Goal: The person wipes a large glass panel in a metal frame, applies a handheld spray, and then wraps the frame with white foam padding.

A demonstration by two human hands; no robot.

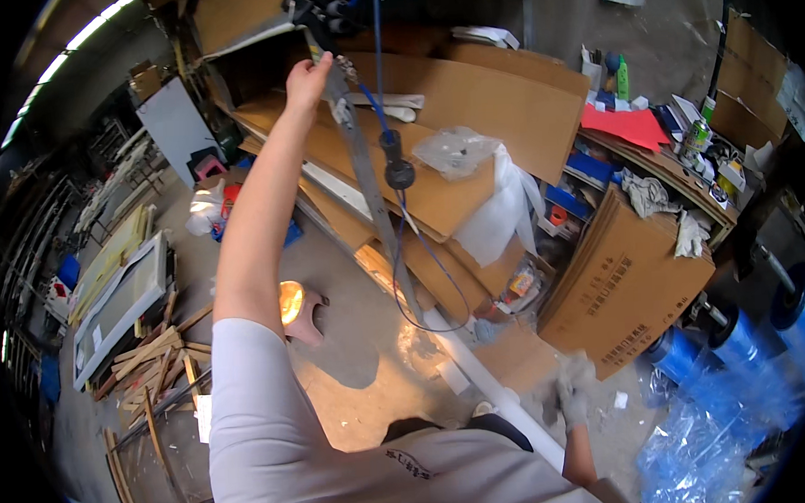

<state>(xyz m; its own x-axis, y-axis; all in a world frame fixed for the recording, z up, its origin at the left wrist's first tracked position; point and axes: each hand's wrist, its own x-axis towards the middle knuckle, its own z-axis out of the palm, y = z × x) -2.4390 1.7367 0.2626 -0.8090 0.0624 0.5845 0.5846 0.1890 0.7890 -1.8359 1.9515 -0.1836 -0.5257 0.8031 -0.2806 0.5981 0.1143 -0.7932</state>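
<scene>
Above a cluttered workshop floor, a person's left hand [307,82] is raised far up the scene, arm fully stretched, its fingers closed round the upper part of a long grey metal strip [369,185] that slants down and to the right toward the floor. Just beside the strip hangs a blue cable [379,98] carrying a black plug [398,165], with thinner cord looping below it. The right hand [572,390], in a grey work glove and blurred, sits low at near right, close to a white tube [491,383] lying on the floor; whether it grips anything cannot be told. Behind the strip, brown boards [467,102] lean in a stack, a clear plastic bag [456,150] and a white sheet [502,212] draped over them. To the right stands a large cardboard box [618,290] under a crowded shelf [666,160] bearing red paper [631,126], bottles and rags. Blue plastic film [716,417] lies crumpled at near right. At left, framed panels [118,298] and wood offcuts [148,356] rest on the concrete.
</scene>
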